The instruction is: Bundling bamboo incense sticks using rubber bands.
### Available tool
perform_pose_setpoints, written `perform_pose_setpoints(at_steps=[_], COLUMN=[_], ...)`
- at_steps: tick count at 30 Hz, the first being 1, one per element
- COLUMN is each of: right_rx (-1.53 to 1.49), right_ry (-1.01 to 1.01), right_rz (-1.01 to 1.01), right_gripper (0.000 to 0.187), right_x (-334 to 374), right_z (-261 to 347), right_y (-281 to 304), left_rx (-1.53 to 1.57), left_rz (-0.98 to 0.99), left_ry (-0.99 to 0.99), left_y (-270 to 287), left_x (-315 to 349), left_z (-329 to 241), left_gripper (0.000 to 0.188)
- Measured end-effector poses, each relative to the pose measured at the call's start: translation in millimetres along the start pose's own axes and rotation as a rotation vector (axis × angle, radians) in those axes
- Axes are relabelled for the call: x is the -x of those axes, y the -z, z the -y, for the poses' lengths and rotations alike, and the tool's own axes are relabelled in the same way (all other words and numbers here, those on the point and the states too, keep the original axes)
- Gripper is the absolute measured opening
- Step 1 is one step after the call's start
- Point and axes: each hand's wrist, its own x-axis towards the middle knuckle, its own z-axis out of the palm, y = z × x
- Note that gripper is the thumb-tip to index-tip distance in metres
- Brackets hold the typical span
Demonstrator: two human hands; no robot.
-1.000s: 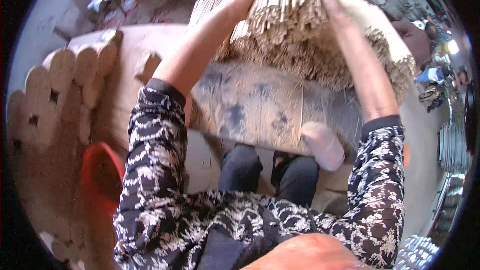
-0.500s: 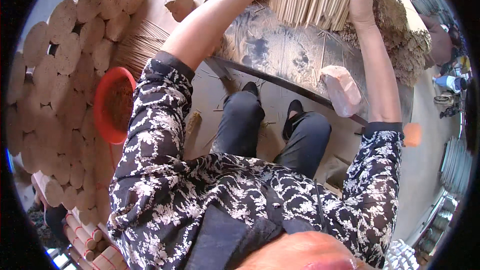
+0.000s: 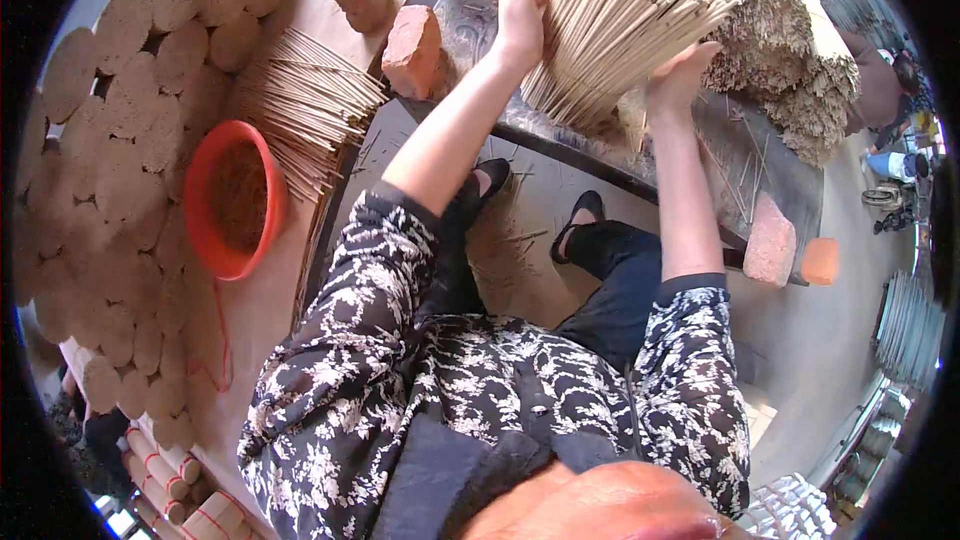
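Note:
A thick bundle of thin, pale wooden sticks (image 3: 625, 25) leans at a slant above the bench, its many cut ends turned up and to the right. My left hand (image 3: 525, 15) presses its left side, thumb raised. Against the lower right side lies my right hand (image 3: 683, 80), its palm under the sticks and some fingers hidden behind them. The bundle is held between both hands. Under it is the dusty dark bench (image 3: 735, 135), with a few loose sticks lying to the right.
Stacked round bundles (image 3: 130, 130) fill the left side, beside a red basin (image 3: 232, 200) and spread sticks (image 3: 310, 90). A reddish brick (image 3: 412, 52) and a pinkish brick (image 3: 770, 240) sit at the bench edge. More stick bundles (image 3: 790, 60) lie at the right.
The stick bundle has come nearer and tipped over to a slant. Both hands have drawn closer to me with it. The pinkish brick appears farther right along the bench edge.

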Motion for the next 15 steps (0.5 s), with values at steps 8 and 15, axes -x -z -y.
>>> perform_pose_setpoints(at_steps=[8, 15], right_rx=[0.081, -0.052], right_ry=[-0.064, -0.045], right_rz=[0.207, 0.214], right_gripper=[0.061, 0.068], right_x=[3.1, 29.8], right_z=[-21.5, 4.7], right_y=[18.3, -24.7], left_rx=[-0.584, -0.371], left_rz=[-0.254, -0.214], left_ry=[-0.31, -0.248], left_y=[-39.7, -44.2], left_x=[70.0, 41.4], left_z=[11.6, -13.0], left_gripper=[0.075, 0.08])
